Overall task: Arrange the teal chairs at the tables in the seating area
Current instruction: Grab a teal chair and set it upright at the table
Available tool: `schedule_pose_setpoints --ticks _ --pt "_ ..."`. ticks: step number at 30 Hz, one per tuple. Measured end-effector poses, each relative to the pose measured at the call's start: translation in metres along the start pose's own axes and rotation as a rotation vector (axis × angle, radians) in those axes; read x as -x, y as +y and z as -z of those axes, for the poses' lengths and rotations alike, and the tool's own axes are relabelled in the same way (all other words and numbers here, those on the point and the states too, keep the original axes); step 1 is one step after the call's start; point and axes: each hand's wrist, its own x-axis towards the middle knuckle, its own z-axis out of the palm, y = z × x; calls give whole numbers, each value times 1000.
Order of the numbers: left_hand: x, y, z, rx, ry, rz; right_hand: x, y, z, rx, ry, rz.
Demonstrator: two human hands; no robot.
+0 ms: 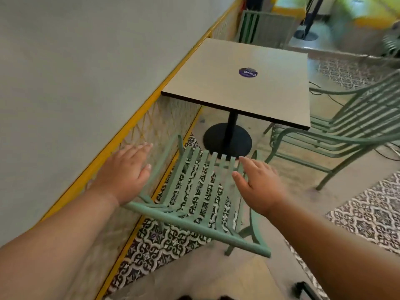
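While both arms are stretched out from the lower corners of the frame, the hands are seen open above a teal chair (pixel 194 226) in the lower centre — fingers straight and spread, nothing gripped. The left hand (pixel 127 169) is held over the chair's left armrest, the right hand (pixel 257 182) over the right edge of the slatted seat; whether either is touching the metal cannot be told through the blur. The chair is viewed from behind its top rail, its seat turned toward a square beige counter (pixel 216 87) in the centre of the frame, the seat's front edge seen close to the counter's black round base (pixel 227 137). A round purple sticker (pixel 248 72) is fixed near the middle of the counter top. A second teal chair (pixel 346 131) is drawn up at the counter's right side, in the right of the frame. A third slatted chair (pixel 255 24) is glimpsed beyond the counter at the top — blurred. A yellow railing (pixel 186 64) with mesh is run diagonally along a grey wall (pixel 65 61) on the left, and patterned black-and-white tiles (pixel 372 217) are laid across parts of the floor.
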Motion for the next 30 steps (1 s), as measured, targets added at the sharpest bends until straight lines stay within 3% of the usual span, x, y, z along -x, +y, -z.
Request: schedule_pose_setpoints --ticks 6,17,22,30 --pt "1 11 -23 30 -6 -37 28 11 -14 0 -3 -70" --pt "-5 -11 -85 44 -168 -159 69 -3 -85 -5 -49 -262" --pt "-2 -39 -116 -9 -197 -233 74 -25 -126 24 -121 -237" --pt "-4 -49 -149 -64 -154 -255 61 -22 -156 136 -74 -233"
